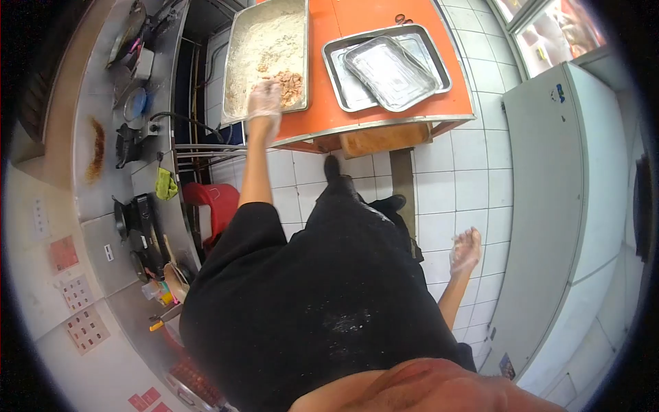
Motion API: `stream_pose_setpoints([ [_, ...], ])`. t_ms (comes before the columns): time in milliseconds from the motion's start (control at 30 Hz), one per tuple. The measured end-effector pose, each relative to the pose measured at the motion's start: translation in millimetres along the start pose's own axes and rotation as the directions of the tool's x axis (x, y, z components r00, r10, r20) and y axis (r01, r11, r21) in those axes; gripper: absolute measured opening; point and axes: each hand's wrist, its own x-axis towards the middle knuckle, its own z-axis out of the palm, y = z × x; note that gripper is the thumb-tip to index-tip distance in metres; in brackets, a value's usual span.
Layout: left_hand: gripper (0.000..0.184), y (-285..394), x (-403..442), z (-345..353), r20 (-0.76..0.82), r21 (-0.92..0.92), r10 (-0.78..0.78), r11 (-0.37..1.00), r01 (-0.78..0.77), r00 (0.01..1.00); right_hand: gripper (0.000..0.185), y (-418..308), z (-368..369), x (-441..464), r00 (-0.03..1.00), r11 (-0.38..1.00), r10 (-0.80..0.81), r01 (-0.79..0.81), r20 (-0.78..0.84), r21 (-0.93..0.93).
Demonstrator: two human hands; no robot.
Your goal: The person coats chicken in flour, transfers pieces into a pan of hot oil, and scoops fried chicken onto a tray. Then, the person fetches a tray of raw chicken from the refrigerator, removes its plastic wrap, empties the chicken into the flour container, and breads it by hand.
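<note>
My left hand (265,101), in a clear plastic glove, reaches over the near end of a deep metal tray (230,82). Its fingers lie at the edge of a heap of small floured meat pieces (291,88), and nothing shows lifted in them. Pale flour (268,38) covers the rest of the tray. My right hand (465,251), also gloved, hangs low at my side above the tiled floor, its fingers loosely bent and holding nothing. Right of the flour tray, a smaller metal tray (392,72) rests tilted inside a wider shallow metal tray (341,93).
The trays stand on an orange table (322,118), with scissors (403,20) at its far edge. A steel counter (103,192) with utensils runs along the left, beside a red bin (223,206). A tall grey cabinet (542,199) stands on the right.
</note>
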Motion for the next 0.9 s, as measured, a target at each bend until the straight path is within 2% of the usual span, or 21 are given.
stream_pose_setpoints([
  [33,0.031,-27,20,-29,-0.030,0.312,0.049,0.949,-0.037,0.998,0.026,0,32,3,0.999,0.993,-0.050,0.051,0.015,-0.111],
  [67,0.031,-22,34,-55,-0.039,0.498,-0.075,0.863,0.085,0.996,0.030,4,64,14,0.992,0.974,-0.087,0.104,0.093,-0.199],
  [100,0.031,-46,49,-73,-0.079,0.436,0.009,0.900,0.027,0.997,0.033,11,100,25,0.978,0.946,-0.113,0.159,0.174,-0.281],
  [133,0.030,-69,62,-88,-0.122,0.380,0.087,0.924,-0.035,0.989,0.033,17,144,28,0.944,0.943,-0.115,0.202,0.311,-0.265],
  [167,0.029,-78,69,-98,-0.117,0.416,0.136,0.906,-0.076,0.984,0.032,26,192,28,0.893,0.941,-0.113,0.237,0.436,-0.242],
  [200,0.028,-84,77,-104,-0.101,0.449,0.188,0.885,-0.124,0.977,0.031,42,237,30,0.801,0.870,-0.157,0.389,0.577,-0.303],
  [233,0.028,-92,85,-105,-0.077,0.475,0.240,0.862,-0.176,0.968,0.029,54,305,4,0.736,0.750,-0.213,0.544,0.642,-0.376],
  [267,0.027,-108,89,-105,-0.035,0.445,0.282,0.863,-0.238,0.959,0.027,66,373,-35,0.772,0.755,-0.118,0.478,0.624,-0.448],
  [300,0.027,-127,91,-102,0.000,0.409,0.324,0.863,-0.296,0.946,0.024,89,415,-30,0.532,0.432,-0.112,0.787,0.839,-0.441],
  [333,0.026,-141,95,-101,0.024,0.371,0.370,0.860,-0.351,0.929,0.023,106,471,-53,0.404,0.385,-0.027,0.848,0.914,-0.364],
  [367,0.028,-141,93,-105,0.036,0.455,0.338,0.832,-0.317,0.940,0.026,126,520,-69,0.207,0.282,0.022,0.937,0.978,-0.205],
  [400,0.030,-141,97,-105,0.023,0.416,0.350,0.848,-0.327,0.937,0.029,149,562,-76,0.169,0.139,0.139,0.972,0.976,-0.188],
  [433,0.032,-143,96,-106,0.010,0.379,0.353,0.865,-0.330,0.936,0.033,175,596,-77,0.146,0.003,0.269,0.988,0.952,-0.153],
  [467,0.034,-150,95,-109,-0.005,0.345,0.353,0.879,-0.329,0.936,0.036,214,629,-62,0.226,-0.151,0.325,0.971,0.919,-0.185],
  [500,0.038,-167,101,-110,0.063,0.396,0.465,0.801,-0.450,0.883,0.040,247,655,-48,0.302,-0.302,0.364,0.933,0.881,-0.195],
  [600,0.030,-147,100,-113,0.063,0.325,0.265,0.906,-0.270,0.962,0.052,275,718,-60,0.616,-0.459,0.475,0.783,0.629,-0.420],
  [700,0.032,-142,100,-116,0.042,0.309,0.227,0.923,-0.228,0.973,0.052,332,709,-17,0.562,-0.554,0.451,0.785,0.693,-0.277],
  [733,0.031,-147,100,-117,0.061,0.304,0.229,0.923,-0.236,0.972,0.051,339,711,-7,0.443,-0.637,0.613,0.767,0.655,0.077],
  [767,0.031,-152,99,-117,0.078,0.297,0.230,0.923,-0.243,0.970,0.050,343,713,4,0.348,-0.609,0.764,0.668,0.544,0.428],
  [867,0.032,-166,96,-112,0.080,0.294,0.251,0.919,-0.263,0.965,0.048,344,699,56,0.203,-0.320,0.730,0.945,0.652,0.064],
  [900,0.033,-169,98,-110,0.067,0.301,0.264,0.914,-0.272,0.962,0.049,333,704,51,0.348,-0.114,0.631,0.926,0.694,-0.360],
])
